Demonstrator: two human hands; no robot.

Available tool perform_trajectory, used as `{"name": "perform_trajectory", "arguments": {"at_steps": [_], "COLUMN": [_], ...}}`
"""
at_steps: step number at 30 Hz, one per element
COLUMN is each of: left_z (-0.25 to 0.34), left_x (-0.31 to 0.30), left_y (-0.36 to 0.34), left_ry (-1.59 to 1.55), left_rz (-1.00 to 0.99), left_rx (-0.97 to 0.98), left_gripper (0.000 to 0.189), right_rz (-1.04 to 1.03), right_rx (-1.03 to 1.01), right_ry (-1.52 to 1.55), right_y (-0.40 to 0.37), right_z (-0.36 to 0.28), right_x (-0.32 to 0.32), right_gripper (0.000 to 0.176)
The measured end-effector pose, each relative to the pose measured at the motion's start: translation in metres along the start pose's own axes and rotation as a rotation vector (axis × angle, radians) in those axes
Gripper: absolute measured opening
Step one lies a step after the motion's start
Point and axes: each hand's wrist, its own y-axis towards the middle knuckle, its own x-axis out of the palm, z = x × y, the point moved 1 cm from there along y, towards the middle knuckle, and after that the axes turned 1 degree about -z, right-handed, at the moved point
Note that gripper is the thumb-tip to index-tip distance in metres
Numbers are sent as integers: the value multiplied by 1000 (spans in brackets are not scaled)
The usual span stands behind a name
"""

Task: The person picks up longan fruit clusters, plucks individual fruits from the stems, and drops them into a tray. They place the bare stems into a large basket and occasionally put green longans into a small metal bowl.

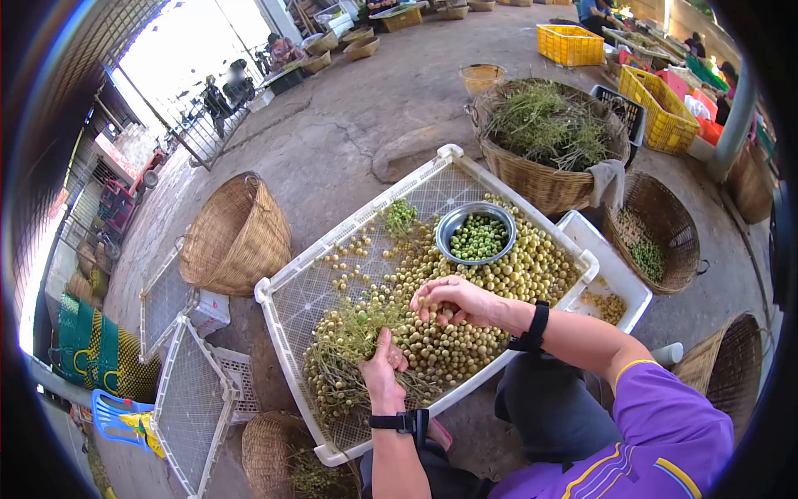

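Note:
A white mesh tray (357, 220) lies in front of me, covered with loose round yellow-green fruits (532, 262). In my left hand (384, 374), closed at the tray's near side, is a bunch of thin green stems (353, 337) with small fruits on them. My right hand (455, 301) is just right of the bunch, over the loose fruits, its fingers curled round a few of them. Beyond it, a metal bowl (449, 218) of greener round fruits sits on the tray. Next to the bowl lies a small cluster of green fruits (401, 216).
A wicker basket (519, 179) heaped with stems stands behind the tray. Other wicker baskets (237, 233) are at left and right. A white bin (636, 295) adjoins the tray's right side. Spare mesh trays (195, 407) lean at left, near a blue plastic chair (116, 416).

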Motion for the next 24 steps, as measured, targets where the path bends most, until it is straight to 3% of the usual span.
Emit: {"name": "perform_trajectory", "arguments": {"at_steps": [6, 8, 13, 17, 19, 22, 24], "left_z": [0, -1, -2, -3, -3, -3, -5], "left_x": [9, 11, 12, 7, 5, 1, -4], "left_y": [-5, -6, -5, -2, -2, 0, 5], "left_ry": [123, 140, 155, 2, -10, -31, -247], "left_rz": [73, 77, 45, -17, -35, -60, -179], "left_rx": [62, 69, 48, -35, -49, -74, -140], "left_gripper": [25, 25, 25, 22, 24, 23, 27], "right_rz": [-70, -80, -34, -122, -98, -93, -77], "right_rx": [58, -100, -119, -131, 60, 94, 114], "right_ry": [-159, -260, -287, -121, -37, 35, 126], "right_y": [1, 10, 16, 12, 4, -1, -2], "right_z": [14, 26, 31, 25, 16, 16, 16], "right_x": [12, 14, 17, 17, 19, 14, 10], "right_gripper": [30, 34, 27, 20, 20, 14, 11]}}
